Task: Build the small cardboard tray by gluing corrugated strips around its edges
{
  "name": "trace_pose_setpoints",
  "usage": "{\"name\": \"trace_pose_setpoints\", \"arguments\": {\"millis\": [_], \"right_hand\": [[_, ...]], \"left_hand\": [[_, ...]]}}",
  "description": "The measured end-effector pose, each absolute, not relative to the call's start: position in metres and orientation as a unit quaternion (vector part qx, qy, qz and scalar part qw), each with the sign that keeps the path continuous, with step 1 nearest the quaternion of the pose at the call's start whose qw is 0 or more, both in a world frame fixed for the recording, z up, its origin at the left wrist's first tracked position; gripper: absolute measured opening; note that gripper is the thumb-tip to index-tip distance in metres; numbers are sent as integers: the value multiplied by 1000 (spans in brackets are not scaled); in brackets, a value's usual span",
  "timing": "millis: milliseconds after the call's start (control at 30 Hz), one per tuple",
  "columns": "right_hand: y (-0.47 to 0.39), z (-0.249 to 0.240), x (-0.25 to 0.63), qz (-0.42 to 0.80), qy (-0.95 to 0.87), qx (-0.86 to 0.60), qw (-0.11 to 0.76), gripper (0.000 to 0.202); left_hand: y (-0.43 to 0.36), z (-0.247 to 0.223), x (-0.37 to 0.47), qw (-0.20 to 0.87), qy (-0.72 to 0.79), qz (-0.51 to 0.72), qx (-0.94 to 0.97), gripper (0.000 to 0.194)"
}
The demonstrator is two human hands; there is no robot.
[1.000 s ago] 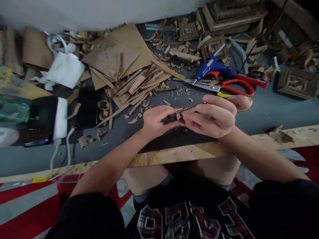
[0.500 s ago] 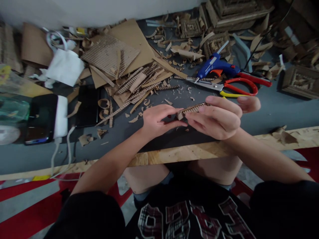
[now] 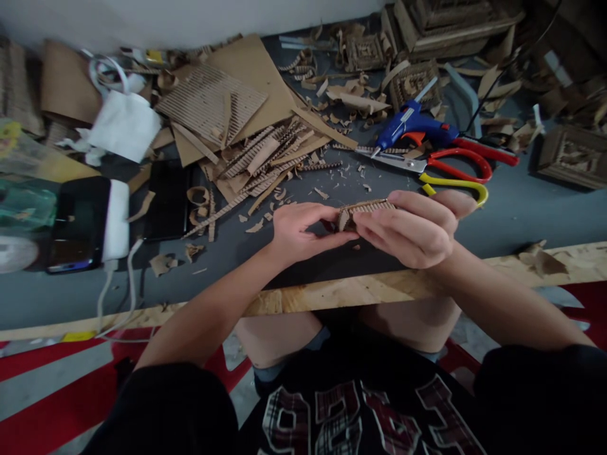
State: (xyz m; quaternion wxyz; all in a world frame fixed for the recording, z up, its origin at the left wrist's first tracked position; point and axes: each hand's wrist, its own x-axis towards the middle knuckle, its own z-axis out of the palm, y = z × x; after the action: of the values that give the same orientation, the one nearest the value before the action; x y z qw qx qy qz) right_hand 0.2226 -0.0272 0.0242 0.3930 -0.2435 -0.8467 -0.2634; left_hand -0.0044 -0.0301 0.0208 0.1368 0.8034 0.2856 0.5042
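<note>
My feed was dim and flat, the upper right corner nearly black. I caught faint reflections on the glossy black phone (image 3: 78,224) at far left. Soft shadow darkened the matte grey tabletop (image 3: 310,273) near its pale wooden edge (image 3: 322,295); wide-angle stretch and softness marred the margins.

A plain, pale grey wall (image 3: 165,22) spans the upper left and top centre of the frame. Below it stretches a flat, dark grey counter (image 3: 535,208) with a pale, grained wooden front edge (image 3: 322,294). Red and pale grey flooring (image 3: 47,420) shows lower left. Light is dim, darkest upper right.
</note>
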Motion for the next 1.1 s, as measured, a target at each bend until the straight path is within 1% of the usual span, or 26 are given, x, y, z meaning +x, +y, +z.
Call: {"name": "trace_pose_setpoints", "arguments": {"millis": [67, 100, 200, 233, 300, 367, 400, 467, 567, 633, 700, 767, 900, 1000, 1100], "right_hand": [[-28, 27, 219, -273, -820, -187, 466, 21], [-28, 28, 217, -259, -818, -174, 484, 25], [-26, 29, 212, -207, -834, -209, 466, 31], [-24, 28, 212, -215, -831, -221, 463, 30], [-21, 25, 213, -262, -804, -226, 483, 29], [-18, 24, 218, -267, -787, -238, 503, 44], [-17, 24, 221, -242, -794, -258, 494, 50], [-16, 25, 227, -168, -824, -322, 434, 51], [-17, 31, 232, -77, -848, -424, 310, 37], [-19, 36, 231, -57, -843, -454, 282, 27], [-19, 38, 229, -56, -839, -453, 295, 18], [-19, 38, 228, -64, -839, -436, 321, 14], [-15, 34, 227, -125, -829, -357, 412, 9], [-12, 34, 225, -172, -811, -308, 466, 12], [-11, 38, 221, -195, -800, -289, 488, 15]], "left_hand": [[-30, 20, -4, 135, 283, 506, 804, 26], [-30, 20, -4, 133, 283, 508, 802, 26], [-29, 20, -5, 137, 279, 516, 798, 27], [-29, 20, -5, 142, 276, 517, 798, 27], [-29, 20, -5, 155, 270, 516, 798, 26], [-28, 18, -5, 173, 272, 523, 789, 25], [-28, 17, -5, 183, 279, 531, 779, 26], [-28, 13, -5, 206, 302, 545, 755, 30], [-27, 10, -5, 239, 348, 554, 718, 38], [-26, 9, -5, 258, 360, 561, 699, 37], [-24, 9, -5, 261, 350, 580, 688, 33], [-23, 9, -5, 250, 336, 597, 684, 30], [-22, 8, -6, 240, 326, 604, 686, 28], [-22, 8, -6, 233, 315, 608, 691, 29], [-22, 9, -6, 235, 317, 603, 694, 28]]}}
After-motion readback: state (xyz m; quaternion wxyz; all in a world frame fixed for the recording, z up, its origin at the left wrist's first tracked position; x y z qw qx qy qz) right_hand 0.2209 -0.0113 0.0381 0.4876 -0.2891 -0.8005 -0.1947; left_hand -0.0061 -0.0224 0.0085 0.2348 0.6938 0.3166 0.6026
